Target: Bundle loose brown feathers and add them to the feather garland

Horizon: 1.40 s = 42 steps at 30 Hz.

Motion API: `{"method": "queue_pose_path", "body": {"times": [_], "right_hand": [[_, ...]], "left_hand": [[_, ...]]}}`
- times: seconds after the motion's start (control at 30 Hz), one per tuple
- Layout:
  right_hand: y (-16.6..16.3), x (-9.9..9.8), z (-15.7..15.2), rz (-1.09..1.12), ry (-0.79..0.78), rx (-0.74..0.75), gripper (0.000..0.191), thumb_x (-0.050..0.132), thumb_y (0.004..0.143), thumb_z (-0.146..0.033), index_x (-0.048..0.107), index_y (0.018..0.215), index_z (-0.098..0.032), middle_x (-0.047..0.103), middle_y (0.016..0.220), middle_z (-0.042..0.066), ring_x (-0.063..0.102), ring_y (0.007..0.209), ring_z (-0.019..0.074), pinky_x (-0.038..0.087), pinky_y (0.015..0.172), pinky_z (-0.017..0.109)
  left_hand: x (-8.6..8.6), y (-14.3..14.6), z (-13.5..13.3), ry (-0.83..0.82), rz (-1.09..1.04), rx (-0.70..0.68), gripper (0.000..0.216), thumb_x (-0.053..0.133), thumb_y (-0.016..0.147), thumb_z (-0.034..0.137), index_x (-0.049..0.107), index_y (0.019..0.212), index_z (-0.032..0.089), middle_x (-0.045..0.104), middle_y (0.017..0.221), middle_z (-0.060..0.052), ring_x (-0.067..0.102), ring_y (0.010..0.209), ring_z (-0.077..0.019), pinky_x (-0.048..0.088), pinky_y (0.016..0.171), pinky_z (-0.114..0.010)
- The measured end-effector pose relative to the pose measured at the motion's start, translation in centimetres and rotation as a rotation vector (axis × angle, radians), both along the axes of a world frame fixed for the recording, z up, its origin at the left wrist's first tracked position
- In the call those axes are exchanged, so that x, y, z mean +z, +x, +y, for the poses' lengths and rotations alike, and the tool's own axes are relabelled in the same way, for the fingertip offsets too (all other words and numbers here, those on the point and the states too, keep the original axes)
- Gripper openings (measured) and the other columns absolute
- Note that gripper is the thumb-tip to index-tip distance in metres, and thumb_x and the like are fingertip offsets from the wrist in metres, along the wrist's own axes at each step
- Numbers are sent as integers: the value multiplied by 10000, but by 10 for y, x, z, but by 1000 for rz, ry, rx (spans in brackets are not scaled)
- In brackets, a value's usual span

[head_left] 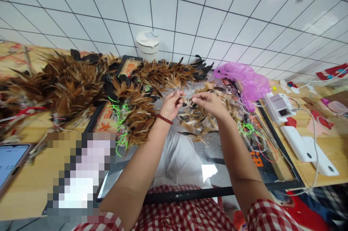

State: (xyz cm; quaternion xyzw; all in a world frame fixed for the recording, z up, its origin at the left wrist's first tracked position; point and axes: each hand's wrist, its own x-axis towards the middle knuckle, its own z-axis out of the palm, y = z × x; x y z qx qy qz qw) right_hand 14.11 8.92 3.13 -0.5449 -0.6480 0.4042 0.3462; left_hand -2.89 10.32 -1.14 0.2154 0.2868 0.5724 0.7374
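My left hand (172, 105), with a dark red bead bracelet (164, 118) at the wrist, is closed in a pinch over the middle of the glass-topped table. A small tuft of brown feathers (174, 81) fans out just above its fingertips. Close by on the right, my right hand (210, 103) has its thumb and forefinger pinched together; what lies between them is too small to make out. Beneath both hands spreads a pile of loose tan and dark feathers (199, 124). Bound brown feather bunches (138, 115) with green ties (121, 133) lie left of my left hand.
A long feather strip (168, 71) runs along the back, before a white lidded container (148, 44). More feather bunches (76, 78) cover the left. At right are a purple plastic bag (244, 78), white devices (297, 144) and a cable. A phone (12, 162) lies far left.
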Motion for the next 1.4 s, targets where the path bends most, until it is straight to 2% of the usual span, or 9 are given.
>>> {"method": "queue_pose_path", "body": {"times": [0.13, 0.33, 0.43, 0.53, 0.73, 0.9, 1.13, 1.27, 1.4], "right_hand": [[-14, -4, -2, -37, -36, 131, 274, 706, 699, -427, 701, 705, -153, 604, 596, -26, 468, 548, 89, 370, 559, 224], [46, 24, -6, -258, -250, 377, 226, 740, 663, -366, 761, 749, -159, 676, 637, -6, 551, 583, 117, 415, 581, 232], [46, 24, -6, -115, -177, 205, 276, 768, 645, -392, 763, 822, -181, 705, 714, 1, 578, 613, 125, 435, 593, 237], [14, 10, -2, 166, -43, -30, 349, 755, 660, -470, 739, 867, -189, 706, 779, 9, 553, 618, 109, 430, 576, 229], [-19, -7, 3, 385, -45, -172, 406, 798, 563, -553, 683, 692, -185, 636, 630, -6, 479, 536, 93, 416, 529, 231], [-6, -5, 4, 272, 41, -132, 364, 800, 579, -551, 702, 679, -215, 690, 727, 26, 596, 680, 166, 507, 663, 300], [-12, -13, 2, -51, 332, -16, 207, 688, 778, -420, 736, 684, -242, 713, 812, 60, 628, 834, 203, 497, 819, 343], [-11, -13, 0, -153, 409, -46, 118, 665, 787, -311, 731, 741, -225, 679, 781, 50, 602, 761, 179, 481, 762, 316], [-8, -14, 2, -87, 340, -83, 169, 647, 784, -355, 699, 790, -194, 623, 723, 18, 500, 607, 125, 418, 609, 267]], "left_hand": [[0, 0, -1, 23, 5, -22, 168, 761, 738, 243, 635, 742, 131, 659, 748, -19, 447, 490, -12, 281, 407, -137], [1, -4, 1, -11, -115, 39, 138, 740, 760, 220, 624, 738, 148, 638, 753, -3, 433, 506, -12, 282, 404, -123], [2, -2, -2, 34, -79, -33, 165, 760, 742, 235, 627, 719, 140, 635, 738, -13, 432, 508, -17, 282, 404, -128], [1, 3, -6, 95, 7, -139, 208, 792, 704, 271, 642, 704, 126, 647, 728, -34, 454, 516, -29, 277, 401, -138], [-1, 5, -7, 85, 87, -216, 248, 814, 672, 302, 674, 728, 105, 700, 770, -67, 575, 577, -66, 360, 442, -152], [1, 5, -6, -47, 156, -160, 205, 773, 730, 264, 671, 781, 94, 729, 798, -88, 660, 633, -104, 465, 526, -182], [0, 9, -5, -65, 189, -170, 163, 740, 767, 224, 652, 760, 87, 674, 643, -47, 643, 577, -101, 492, 539, -197], [-3, 12, -5, -23, 237, -134, 192, 751, 749, 209, 637, 662, 81, 616, 568, -17, 553, 471, -61, 448, 473, -178], [-3, 13, -5, -4, 256, -135, 234, 786, 710, 238, 630, 623, 87, 599, 539, -7, 531, 445, -57, 414, 434, -171]]}}
